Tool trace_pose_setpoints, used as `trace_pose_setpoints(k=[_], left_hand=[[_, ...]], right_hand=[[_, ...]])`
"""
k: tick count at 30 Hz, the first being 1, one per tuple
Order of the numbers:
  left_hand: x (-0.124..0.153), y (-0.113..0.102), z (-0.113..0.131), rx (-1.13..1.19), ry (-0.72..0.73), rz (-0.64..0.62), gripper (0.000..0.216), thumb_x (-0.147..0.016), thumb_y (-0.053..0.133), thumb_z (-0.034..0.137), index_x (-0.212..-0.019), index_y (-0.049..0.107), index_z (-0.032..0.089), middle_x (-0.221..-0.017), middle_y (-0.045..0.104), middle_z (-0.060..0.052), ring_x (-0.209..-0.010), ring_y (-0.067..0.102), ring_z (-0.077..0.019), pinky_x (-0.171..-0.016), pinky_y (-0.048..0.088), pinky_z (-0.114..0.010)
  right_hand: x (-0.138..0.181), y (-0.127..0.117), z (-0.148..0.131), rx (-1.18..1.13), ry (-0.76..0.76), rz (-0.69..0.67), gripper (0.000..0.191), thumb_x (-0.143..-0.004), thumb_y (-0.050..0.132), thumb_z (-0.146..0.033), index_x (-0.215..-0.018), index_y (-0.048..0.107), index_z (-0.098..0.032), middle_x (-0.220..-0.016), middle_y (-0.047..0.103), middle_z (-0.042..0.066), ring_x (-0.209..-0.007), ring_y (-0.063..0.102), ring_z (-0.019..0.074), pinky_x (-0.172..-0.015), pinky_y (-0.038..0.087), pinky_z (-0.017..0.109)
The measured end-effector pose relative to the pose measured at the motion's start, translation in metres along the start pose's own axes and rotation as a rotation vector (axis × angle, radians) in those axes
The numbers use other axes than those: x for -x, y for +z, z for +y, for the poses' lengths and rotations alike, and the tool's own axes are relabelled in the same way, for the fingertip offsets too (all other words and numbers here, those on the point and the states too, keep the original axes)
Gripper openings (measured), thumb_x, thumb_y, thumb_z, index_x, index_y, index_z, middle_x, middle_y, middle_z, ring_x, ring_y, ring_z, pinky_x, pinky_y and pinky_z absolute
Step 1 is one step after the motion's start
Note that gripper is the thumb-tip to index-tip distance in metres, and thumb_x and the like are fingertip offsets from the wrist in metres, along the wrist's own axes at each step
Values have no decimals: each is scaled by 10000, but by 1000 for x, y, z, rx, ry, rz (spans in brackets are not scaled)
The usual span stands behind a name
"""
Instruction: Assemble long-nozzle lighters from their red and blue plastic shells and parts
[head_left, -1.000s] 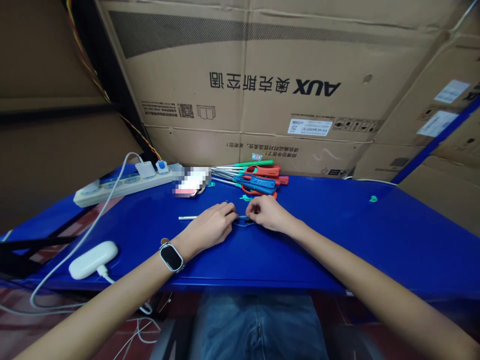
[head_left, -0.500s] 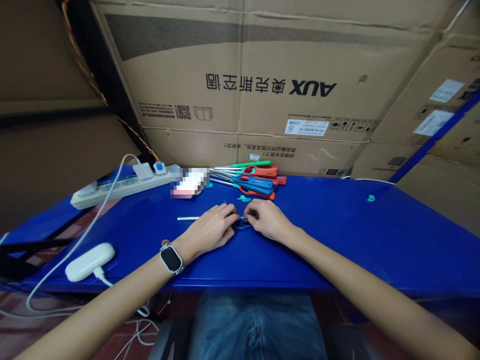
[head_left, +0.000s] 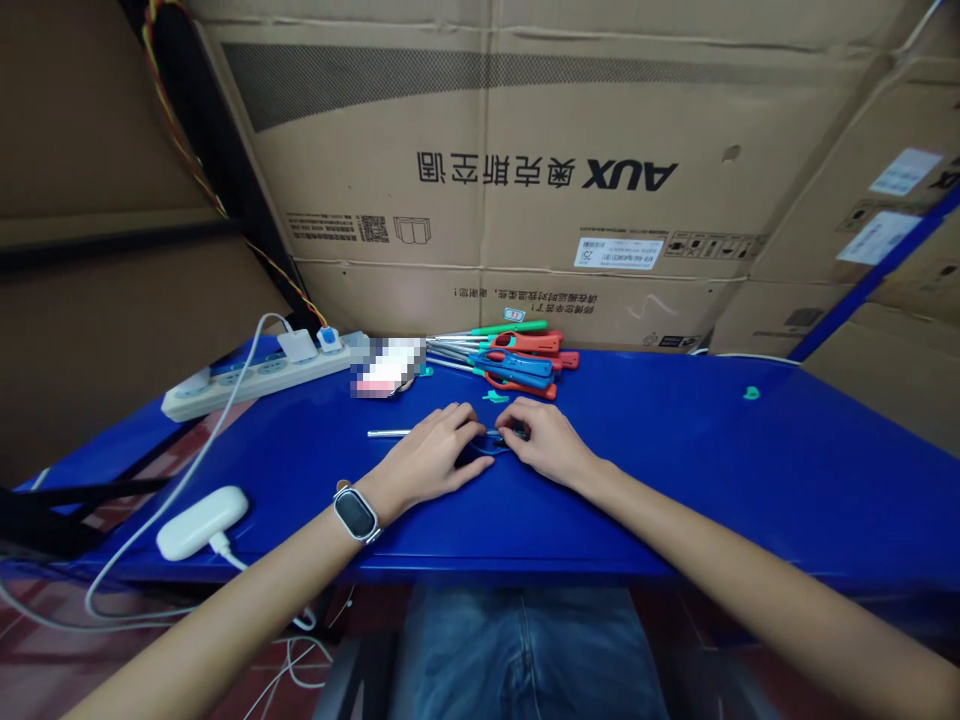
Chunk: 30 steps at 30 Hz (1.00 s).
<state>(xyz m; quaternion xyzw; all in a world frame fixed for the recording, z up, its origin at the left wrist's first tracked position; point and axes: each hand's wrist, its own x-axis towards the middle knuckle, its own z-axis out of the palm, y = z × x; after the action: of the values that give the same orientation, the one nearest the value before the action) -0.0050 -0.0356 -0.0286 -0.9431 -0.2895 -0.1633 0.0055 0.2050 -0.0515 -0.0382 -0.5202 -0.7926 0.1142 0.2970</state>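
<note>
My left hand (head_left: 435,455), with a smartwatch on the wrist, and my right hand (head_left: 544,440) meet over one long-nosed lighter (head_left: 390,433) lying on the blue table (head_left: 675,470). Its metal tube sticks out to the left of my left hand. Both hands are closed in a pinch on its blue handle part, which shows between the fingertips. A heap of similar lighters (head_left: 510,358) in red, blue and green lies just behind the hands.
A white power strip (head_left: 255,370) with plugs lies at the back left. A white charger (head_left: 201,522) with a cable sits at the front left edge. Small teal pieces (head_left: 750,393) lie on the table. Large cardboard boxes (head_left: 525,170) stand behind.
The hands stay together on the lighter with only slight finger movement. The view has shifted a little.
</note>
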Motion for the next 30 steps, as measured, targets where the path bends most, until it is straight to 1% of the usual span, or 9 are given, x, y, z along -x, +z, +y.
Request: trace_pose_setpoints(k=[6,10,12,14,17,20,22,26,30], left_hand=[[0,3,-3,47,-14,27,302,-986,498,414,-1124,629,179,-1062,587,-89,-991,586,-236,-940,481,-423],[-3,5,-3,77,-40,24,294,-974,524,410,-1115,643,182,-1055,588,-83,-970,587,-233,-910,493,-408],[-4,5,-3,83,-49,19,286,-968,536,402,-1106,649,178,-1054,590,-82,-967,587,-234,-915,490,-413],[-5,5,-4,73,-68,23,290,-967,537,404,-1101,650,174,-1063,590,-85,-981,585,-241,-929,483,-427],[-5,6,-5,54,-91,32,301,-969,530,419,-1105,650,179,-1073,589,-86,-987,582,-243,-944,472,-441],[-5,5,-7,59,-96,38,301,-968,533,421,-1114,650,185,-1075,590,-81,-984,579,-240,-943,467,-441],[-5,5,-7,60,-90,43,305,-967,534,420,-1115,652,181,-1067,591,-84,-974,575,-239,-923,474,-432],[-6,6,-7,18,-62,48,312,-980,504,419,-1105,654,176,-1036,591,-86,-969,573,-237,-929,464,-434],[-5,4,-5,-18,-45,38,310,-977,504,436,-1085,640,180,-1037,595,-83,-984,573,-246,-935,450,-444]], right_hand=[[2,-4,3,72,-136,28,128,-905,559,-163,-929,684,-183,-964,678,50,-832,623,156,-768,450,268],[-19,-18,0,207,-126,25,226,-940,478,-160,-1048,675,-180,-1049,667,77,-908,641,176,-799,460,278],[-36,-23,-3,352,-97,-89,233,-929,512,-207,-1088,680,-174,-1089,665,105,-924,650,218,-756,463,300],[-52,-24,-5,493,-67,-230,200,-897,562,-221,-1016,704,-144,-1091,663,145,-903,657,249,-723,460,313],[-68,-22,-6,581,-54,-290,168,-863,577,-154,-959,712,-124,-1101,660,179,-930,657,273,-706,452,311],[-70,-22,-3,528,-65,-266,127,-859,586,-143,-895,708,-137,-1058,679,169,-907,659,268,-686,439,301],[-66,-24,0,442,-55,-215,95,-868,604,-177,-855,696,-155,-958,703,137,-855,658,248,-674,426,291],[-49,-28,4,135,-17,-109,63,-861,627,-192,-825,674,-173,-769,703,41,-695,630,164,-643,414,254],[-29,-26,1,-141,-10,-16,94,-847,611,-203,-859,692,-156,-730,692,17,-630,582,127,-610,416,239]])
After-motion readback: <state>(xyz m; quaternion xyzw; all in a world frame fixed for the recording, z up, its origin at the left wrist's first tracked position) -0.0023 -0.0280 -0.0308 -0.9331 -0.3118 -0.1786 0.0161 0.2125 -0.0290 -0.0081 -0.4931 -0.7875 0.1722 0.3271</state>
